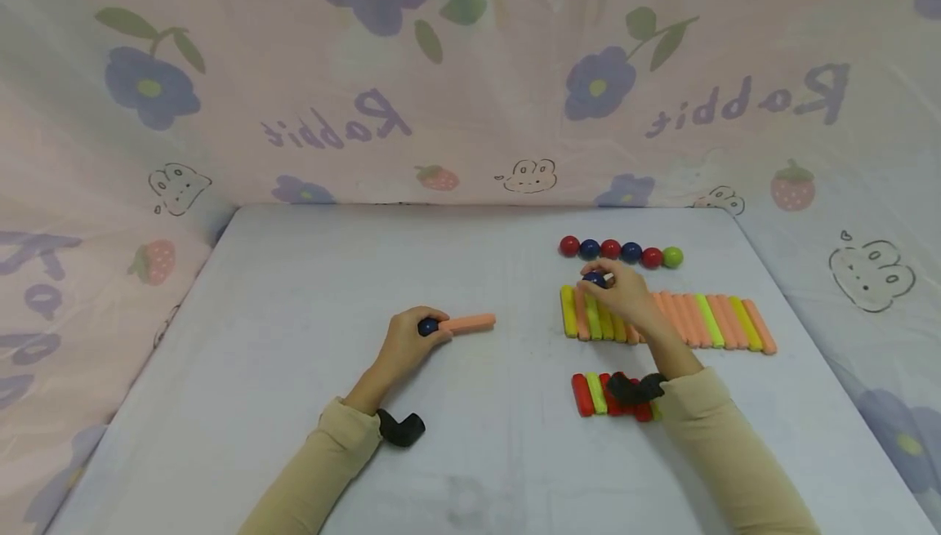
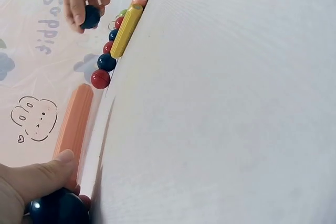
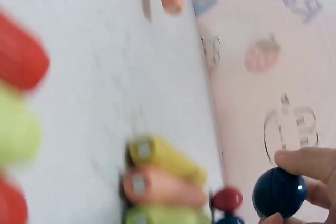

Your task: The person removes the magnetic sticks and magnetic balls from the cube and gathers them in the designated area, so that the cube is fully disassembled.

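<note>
In my left hand (image 1: 408,342) I grip a dark blue ball (image 1: 428,327) together with an orange stick (image 1: 472,323). The stick lies end-on to the ball and points right, with my thumb along it in the left wrist view. My right hand (image 1: 626,296) pinches another dark blue ball (image 3: 279,193) between thumb and fingers. It hovers over the left part of a row of long sticks (image 1: 687,318), coloured yellow, orange and green, and hides some of them. Just behind that hand runs a line of red, blue and green balls (image 1: 610,249).
Short red and green sticks (image 1: 581,394) lie side by side at the front right, partly covered by my right wrist and its black strap piece (image 1: 634,389). A white table (image 1: 309,265) carries everything, and a patterned cloth (image 1: 470,53) encloses its back and sides.
</note>
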### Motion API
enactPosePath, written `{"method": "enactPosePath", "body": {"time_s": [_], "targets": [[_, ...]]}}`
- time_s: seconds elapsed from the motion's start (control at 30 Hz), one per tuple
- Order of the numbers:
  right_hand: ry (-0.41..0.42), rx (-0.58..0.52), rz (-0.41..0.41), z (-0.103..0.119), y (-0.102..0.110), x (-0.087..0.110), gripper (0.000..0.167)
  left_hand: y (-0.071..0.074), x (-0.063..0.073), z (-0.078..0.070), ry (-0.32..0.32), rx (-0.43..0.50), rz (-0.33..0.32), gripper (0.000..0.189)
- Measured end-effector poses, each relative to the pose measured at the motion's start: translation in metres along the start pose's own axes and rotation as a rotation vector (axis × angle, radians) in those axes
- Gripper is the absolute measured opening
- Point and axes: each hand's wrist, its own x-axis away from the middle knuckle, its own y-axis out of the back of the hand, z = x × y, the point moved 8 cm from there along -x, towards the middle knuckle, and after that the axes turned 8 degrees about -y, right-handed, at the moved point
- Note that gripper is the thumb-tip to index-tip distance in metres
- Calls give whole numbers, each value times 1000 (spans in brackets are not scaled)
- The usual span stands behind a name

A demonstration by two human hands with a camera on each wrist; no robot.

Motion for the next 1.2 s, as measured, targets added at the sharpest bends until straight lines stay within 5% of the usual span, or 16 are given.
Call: {"method": "enactPosePath", "body": {"time_s": [0.4,0.7,0.9,1.2], "targets": [[-189,-37,-154,-87,73,-4,50,1,2,3,26,7,8,25],[-413,-92,-208,-143,98,-19,55,-1,0,5,33,24,26,27],[-500,-95,-218,-164,105,-29,56,-3,0,6,39,28,29,26],[-481,-47,-201,-169,105,-40,54,-4,0,7,42,35,30,26]]}}
